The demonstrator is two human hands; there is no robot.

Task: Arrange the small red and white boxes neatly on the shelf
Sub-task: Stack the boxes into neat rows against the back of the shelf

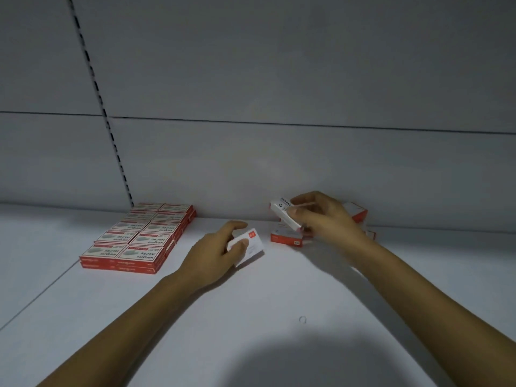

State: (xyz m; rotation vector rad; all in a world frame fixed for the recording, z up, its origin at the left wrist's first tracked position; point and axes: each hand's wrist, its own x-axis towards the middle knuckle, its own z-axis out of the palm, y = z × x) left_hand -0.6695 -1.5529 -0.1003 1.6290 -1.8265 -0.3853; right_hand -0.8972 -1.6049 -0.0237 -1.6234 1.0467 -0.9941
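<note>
**Two boxes in hand, stacked block off to the left**

Left hand (212, 258) is low over the white shelf (279, 308), fingers and thumb curled round one small red and white box (252, 244), its red-labelled face up. Right hand (324, 216), near the back panel, pinches a second box (283, 213) by its edges, tilted, printed white side showing. Under and behind that hand is a loose pile (286, 238) of the same boxes, askew; light is dim, so I cannot count them.

The neat block (136, 241) sits well apart to the left: two columns, apparently two layers, all prints facing one way.

Step in hand, as I judge it: carry each box over to the block. To do it well:
- turn the box so its print matches its neighbours
- set it flat, flush against an existing edge
- square it with a fingertip, without nudging the rows
</note>
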